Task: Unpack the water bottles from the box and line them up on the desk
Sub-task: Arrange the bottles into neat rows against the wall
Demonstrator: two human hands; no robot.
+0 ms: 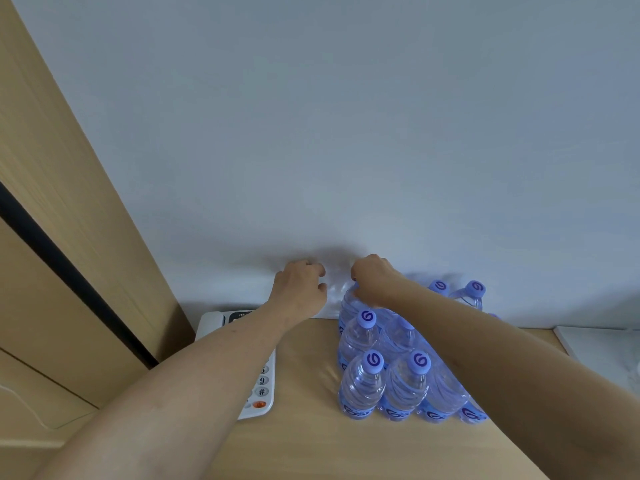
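Several clear water bottles point(362, 386) with purple caps stand packed together in rows on the wooden desk point(311, 441), right of centre, reaching back to the wall. Both my arms stretch over the desk to the pack's far left corner. My left hand point(300, 285) is closed just left of that corner. My right hand point(371, 277) is closed above the back-left bottle. Between the two hands stretches a faint, blurred piece of clear plastic wrap point(334, 289), pinched from both sides. No box is in view.
A white desk phone point(258, 393) lies left of the bottles, partly under my left forearm. A white flat object point(599, 344) sits at the desk's right edge. The pale wall point(346, 133) rises directly behind; a wooden cabinet panel point(62, 237) borders the left.
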